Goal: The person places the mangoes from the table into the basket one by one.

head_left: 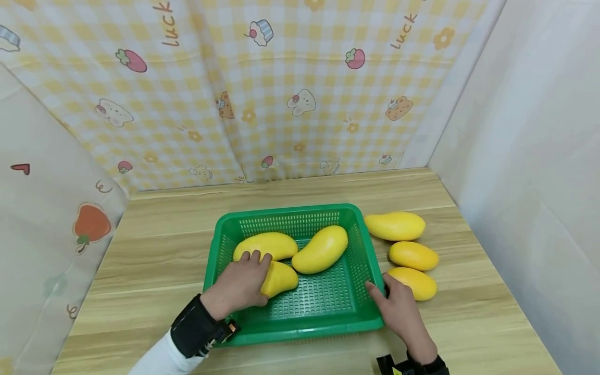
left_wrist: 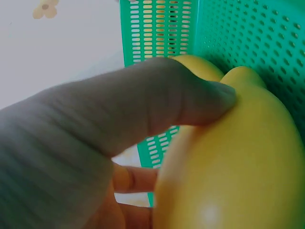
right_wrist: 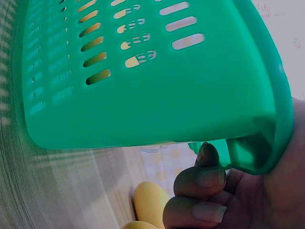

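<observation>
A green plastic basket (head_left: 300, 329) with slotted sides stands on the wooden table. My left hand (head_left: 241, 284) reaches inside it and grips a yellow mango (head_left: 281, 278); in the left wrist view the thumb (left_wrist: 190, 98) presses on that mango's skin. Behind it in the basket lie another mango (head_left: 269, 245) and a tilted mango (head_left: 321, 250) to the right. My right hand (head_left: 400, 307) holds the basket's right rim, thumb on the inner side. Seen from the right wrist, its curled fingers (right_wrist: 198, 191) are under the rim, outside the wall.
Three more mangoes lie on the table right of the basket: a far one (head_left: 396, 226), a middle one (head_left: 414, 255) and a near one (head_left: 414, 284) close to my right hand. A checked yellow curtain (head_left: 300, 78) hangs behind the table (head_left: 154, 245), with white cloth at both sides.
</observation>
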`<state>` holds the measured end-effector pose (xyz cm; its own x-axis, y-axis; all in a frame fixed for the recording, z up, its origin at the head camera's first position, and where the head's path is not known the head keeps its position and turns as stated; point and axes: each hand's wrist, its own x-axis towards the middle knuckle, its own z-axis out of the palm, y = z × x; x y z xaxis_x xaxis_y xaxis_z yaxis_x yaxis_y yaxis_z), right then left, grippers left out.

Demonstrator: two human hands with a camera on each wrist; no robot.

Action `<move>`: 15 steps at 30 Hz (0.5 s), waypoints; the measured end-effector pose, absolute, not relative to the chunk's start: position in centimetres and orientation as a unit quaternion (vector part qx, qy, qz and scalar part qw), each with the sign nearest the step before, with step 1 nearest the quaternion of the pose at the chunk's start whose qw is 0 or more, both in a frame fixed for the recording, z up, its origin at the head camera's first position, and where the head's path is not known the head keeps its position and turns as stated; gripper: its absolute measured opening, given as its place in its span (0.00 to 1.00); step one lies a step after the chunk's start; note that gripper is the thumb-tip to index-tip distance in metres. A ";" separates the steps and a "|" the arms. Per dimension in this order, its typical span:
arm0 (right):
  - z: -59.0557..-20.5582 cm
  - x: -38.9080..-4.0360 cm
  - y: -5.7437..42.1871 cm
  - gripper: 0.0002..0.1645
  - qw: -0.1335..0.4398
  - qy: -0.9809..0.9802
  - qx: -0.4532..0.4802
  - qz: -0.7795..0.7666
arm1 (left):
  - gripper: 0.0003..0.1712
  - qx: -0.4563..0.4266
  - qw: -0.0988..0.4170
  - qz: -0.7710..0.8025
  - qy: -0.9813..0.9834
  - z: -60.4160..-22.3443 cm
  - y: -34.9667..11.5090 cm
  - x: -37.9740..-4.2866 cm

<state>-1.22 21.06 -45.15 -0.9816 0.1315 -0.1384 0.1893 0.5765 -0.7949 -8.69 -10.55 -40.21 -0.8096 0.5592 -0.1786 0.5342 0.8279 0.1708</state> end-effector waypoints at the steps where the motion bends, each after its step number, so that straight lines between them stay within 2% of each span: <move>1: -45.1 -1.2 21.0 0.15 0.031 0.887 0.090 -0.452 | 0.41 0.288 0.116 0.054 0.949 -40.2 -10.5 -8.7; 7: -45.0 -1.2 21.1 0.15 0.032 0.885 0.093 -0.454 | 0.42 0.292 0.142 0.020 0.946 -40.3 -9.7 -8.8; 15: -44.9 -1.4 21.1 0.14 0.035 0.884 0.092 -0.458 | 0.41 0.302 0.146 -0.028 0.942 -41.4 -9.0 -8.9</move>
<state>-1.38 21.08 -44.90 -0.9805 0.1316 -0.1458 0.1951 0.5640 -0.8024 -8.91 -8.97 -41.40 -0.7746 0.5612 -0.2915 0.5775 0.8156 0.0358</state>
